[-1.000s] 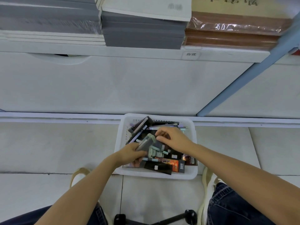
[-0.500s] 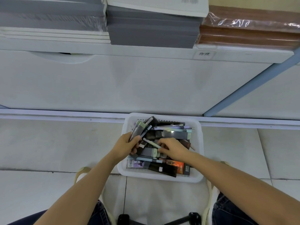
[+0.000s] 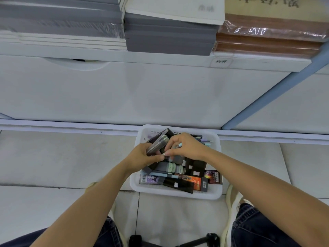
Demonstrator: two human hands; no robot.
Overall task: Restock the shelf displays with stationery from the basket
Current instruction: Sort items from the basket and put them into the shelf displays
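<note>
Head view, looking down. White slotted plastic basket (image 3: 175, 194) sits on the pale tiled floor (image 3: 53, 157) at 6 o'clock of frame centre. Its far rim is against the foot of the white shelving unit (image 3: 142, 90). Both hands work over the basket's far-left corner, about 11 o'clock within the basket.

Left hand (image 3: 140, 156): fingers curled round a bundle of flat grey and dark stationery packs (image 3: 157, 144). The bundle tilts up toward 1 o'clock.

Right hand (image 3: 189, 148): fingers bent and pressed together, fingertips (image 3: 167, 153) touching the lower end of the bundle just beside the left thumb. A slim pen with a pale-teal end (image 3: 180, 144) is held between the right fingers. Only that end of the pen shows.

Loose in the basket, 7 round to 4 o'clock:
- purple barcode pack (image 3: 149, 179)
- long black pack (image 3: 178, 185)
- orange-and-black pack (image 3: 195, 181)
- dark red pack (image 3: 213, 177)

A grey pack with pale-green pieces (image 3: 170, 167) lies at the basket's centre. Loose pens (image 3: 204, 140) lie along the far wall at 1 o'clock.

Shelf board at 12 o'clock of frame carries grey notebook stacks (image 3: 169, 38) and, at 1 o'clock, a brown film-wrapped stack (image 3: 267, 43). A small handwritten label (image 3: 221, 61) sits on its front edge. Blue upright post (image 3: 276, 90) slants at 2 o'clock. Denim-clad knee (image 3: 258, 227) at 5 o'clock.
</note>
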